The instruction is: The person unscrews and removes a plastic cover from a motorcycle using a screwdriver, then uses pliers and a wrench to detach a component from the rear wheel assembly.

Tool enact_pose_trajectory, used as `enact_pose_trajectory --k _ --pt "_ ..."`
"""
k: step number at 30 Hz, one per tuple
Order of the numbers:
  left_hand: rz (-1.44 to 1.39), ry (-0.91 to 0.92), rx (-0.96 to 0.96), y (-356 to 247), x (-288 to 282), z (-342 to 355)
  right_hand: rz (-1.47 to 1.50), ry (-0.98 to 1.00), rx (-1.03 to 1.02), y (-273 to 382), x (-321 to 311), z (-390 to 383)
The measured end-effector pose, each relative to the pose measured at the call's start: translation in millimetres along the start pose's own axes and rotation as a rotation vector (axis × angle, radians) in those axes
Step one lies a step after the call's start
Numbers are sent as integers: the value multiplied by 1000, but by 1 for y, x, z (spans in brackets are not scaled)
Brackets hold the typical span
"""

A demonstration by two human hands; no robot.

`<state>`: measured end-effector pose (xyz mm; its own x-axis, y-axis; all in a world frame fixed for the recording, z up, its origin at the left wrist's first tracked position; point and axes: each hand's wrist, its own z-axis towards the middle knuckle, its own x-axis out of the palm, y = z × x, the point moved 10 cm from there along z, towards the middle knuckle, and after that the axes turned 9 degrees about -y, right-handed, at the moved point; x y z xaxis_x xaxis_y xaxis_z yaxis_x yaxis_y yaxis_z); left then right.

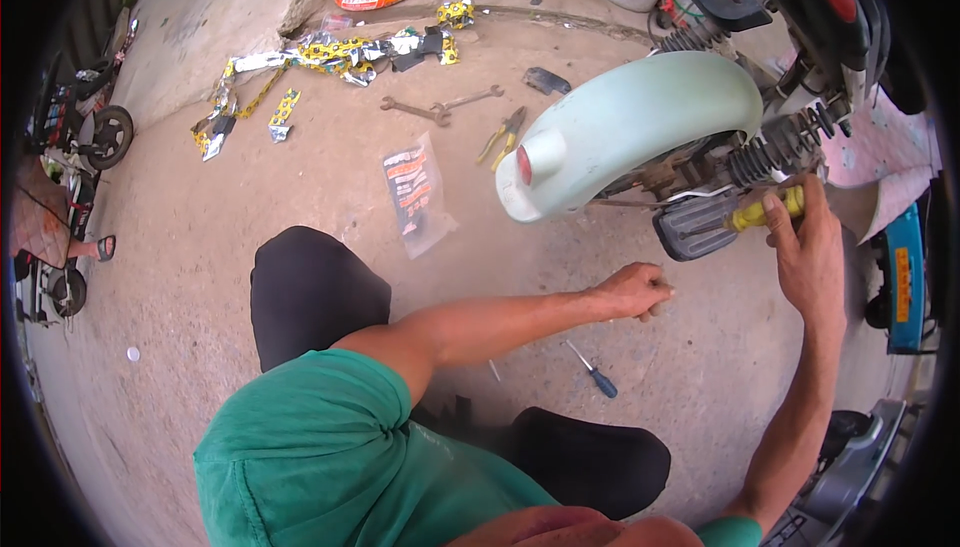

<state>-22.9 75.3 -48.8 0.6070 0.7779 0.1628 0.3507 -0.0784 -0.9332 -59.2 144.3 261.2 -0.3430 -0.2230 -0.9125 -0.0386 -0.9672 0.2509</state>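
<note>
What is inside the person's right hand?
A yellow handle shows in the right hand, next to a ribbed black pad. The fingers cover part of the handle; what tool it belongs to cannot be made out.

Glossy plastic handle [748, 218], smooth fender [650, 112], rough concrete ground [190, 277]

The right hand [808, 262] grips a yellow-handled tool [752, 216] at the ribbed black footrest [692, 235]. The left hand [634, 291] is curled above the concrete ground [180, 277], where a blue-handled screwdriver [603, 383] lies. Pliers [512, 132] and two wrenches [412, 110] lie left of the pale green fender [650, 112].
</note>
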Motion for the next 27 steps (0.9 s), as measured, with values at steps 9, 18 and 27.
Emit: enact_pose_trajectory --k 9,18,27 --pt "-2 -1 -6 0 -1 -2 152 51 -70 6 -1 -1" --pt "-12 -6 -11 2 0 -2 -74 -55 -84 17 -6 -3" --pt "14 17 -20 1 11 -1 258 -85 -46 -5 -8 -13"
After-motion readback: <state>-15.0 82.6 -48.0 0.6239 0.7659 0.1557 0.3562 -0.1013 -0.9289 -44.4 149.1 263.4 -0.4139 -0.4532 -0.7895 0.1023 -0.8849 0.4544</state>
